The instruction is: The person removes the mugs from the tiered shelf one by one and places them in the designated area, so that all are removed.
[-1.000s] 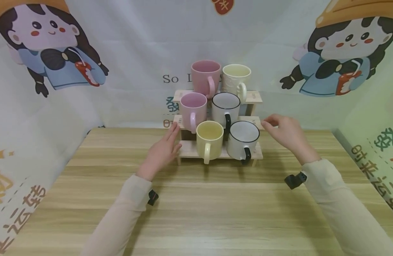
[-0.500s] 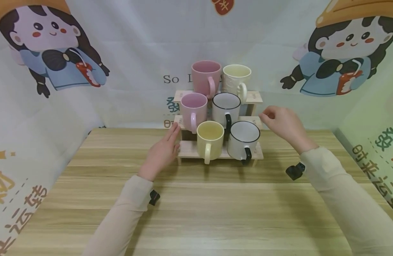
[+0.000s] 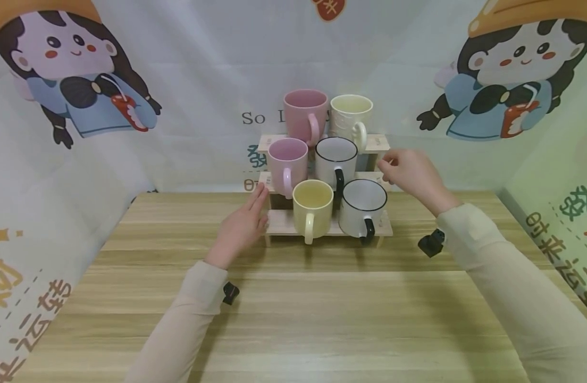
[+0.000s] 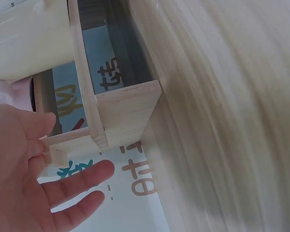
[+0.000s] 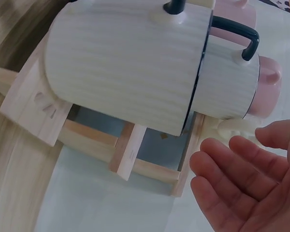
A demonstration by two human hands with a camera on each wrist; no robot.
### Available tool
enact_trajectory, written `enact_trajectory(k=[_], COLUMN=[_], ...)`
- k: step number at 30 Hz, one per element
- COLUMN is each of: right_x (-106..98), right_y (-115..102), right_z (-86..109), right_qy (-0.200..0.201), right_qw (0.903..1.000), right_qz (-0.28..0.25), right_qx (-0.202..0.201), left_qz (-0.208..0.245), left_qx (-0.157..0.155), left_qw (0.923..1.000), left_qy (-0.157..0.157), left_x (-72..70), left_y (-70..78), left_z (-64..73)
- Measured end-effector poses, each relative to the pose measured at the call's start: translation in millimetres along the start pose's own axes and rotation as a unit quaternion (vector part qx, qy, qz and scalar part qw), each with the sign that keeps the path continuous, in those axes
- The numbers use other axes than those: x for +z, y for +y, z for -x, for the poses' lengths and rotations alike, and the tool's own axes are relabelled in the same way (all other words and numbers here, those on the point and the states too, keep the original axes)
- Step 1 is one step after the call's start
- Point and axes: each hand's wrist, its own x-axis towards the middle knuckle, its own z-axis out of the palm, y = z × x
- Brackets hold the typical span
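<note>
A three-step wooden rack (image 3: 279, 222) bears mugs in pairs. On its top step are a dark pink mug (image 3: 300, 119) and a cream mug (image 3: 341, 119). The middle step carries a lilac mug (image 3: 298, 167) and a black-rimmed white mug (image 3: 327, 166). Below them stand a yellow mug (image 3: 317, 215) and a second black-rimmed white mug (image 3: 354, 217). My left hand (image 3: 238, 234), fingers straight, is beside the rack's left end, its fingertips at the middle step's edge. Holding nothing, my right hand (image 3: 415, 175) has loosely bent fingers near the right end of the middle step.
The rack stands toward the back of a wood-grain table (image 3: 322, 319). Behind it hangs a white printed cloth (image 3: 202, 64), which also lines both sides. A small black camera (image 3: 431, 243) is on the right wrist, another black camera (image 3: 230, 293) on the left.
My right hand has risen and shifted left, closer to the rack's right end. The left hand stays almost in place, and the mugs keep their spots.
</note>
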Motion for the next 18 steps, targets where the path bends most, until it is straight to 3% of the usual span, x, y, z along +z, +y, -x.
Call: enact_trajectory(k=[18], right_x=[-1.1], right_y=[-7.4], right_z=[-20.6], right_qy=[-0.015], right_qw=[0.9982], right_qz=[-0.043], right_qx=[0.038], left_qz=[-0.017], left_qx=[-0.004], left_qw=[0.9998], left_qy=[-0.004], left_x=[-6.4], left_y=[2.9], left_z=[1.6])
